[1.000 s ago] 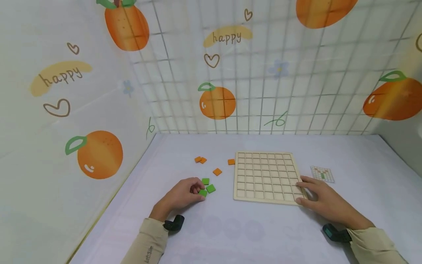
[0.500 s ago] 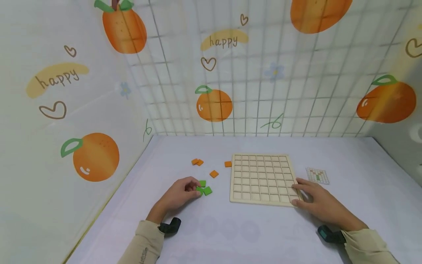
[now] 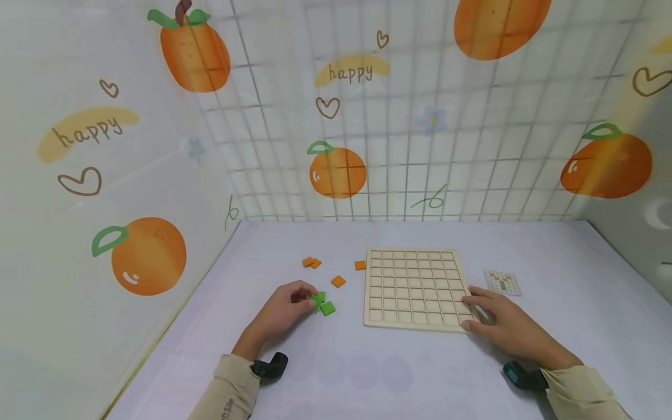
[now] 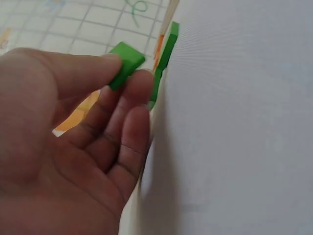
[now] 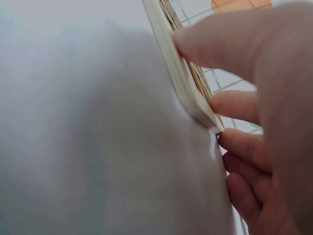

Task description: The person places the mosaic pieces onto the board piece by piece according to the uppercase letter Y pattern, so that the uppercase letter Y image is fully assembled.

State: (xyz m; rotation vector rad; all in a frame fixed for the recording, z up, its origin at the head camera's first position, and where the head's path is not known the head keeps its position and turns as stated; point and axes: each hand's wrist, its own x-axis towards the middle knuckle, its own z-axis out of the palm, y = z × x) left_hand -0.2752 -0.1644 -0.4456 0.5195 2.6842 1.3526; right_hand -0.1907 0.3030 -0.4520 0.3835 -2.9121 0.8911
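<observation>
My left hand (image 3: 283, 306) pinches a small square green tile (image 4: 129, 59) between thumb and fingertips, lifted above the table in the left wrist view. Two more green tiles lie by those fingertips; the nearer green tile (image 3: 328, 308) shows whole, the other is partly covered. A pale wooden grid board (image 3: 409, 289) lies to the right, its squares bare. At its near right corner rests my right hand (image 3: 501, 321), thumb (image 5: 195, 41) on the top face and the other fingers loosely spread along the side edge.
Orange tiles lie beyond the green ones: a single orange tile (image 3: 338, 281), an overlapping pair (image 3: 312, 262) and another orange tile (image 3: 360, 265) against the board's left edge. A small card (image 3: 502, 282) with a coloured grid pattern is right of the board. Patterned sheets (image 3: 394, 116) surround the table.
My left fingers have picked the green tile off the table, and it now overlaps the far green tile in the head view. The right hand stays on the board; the head view shifts slightly.
</observation>
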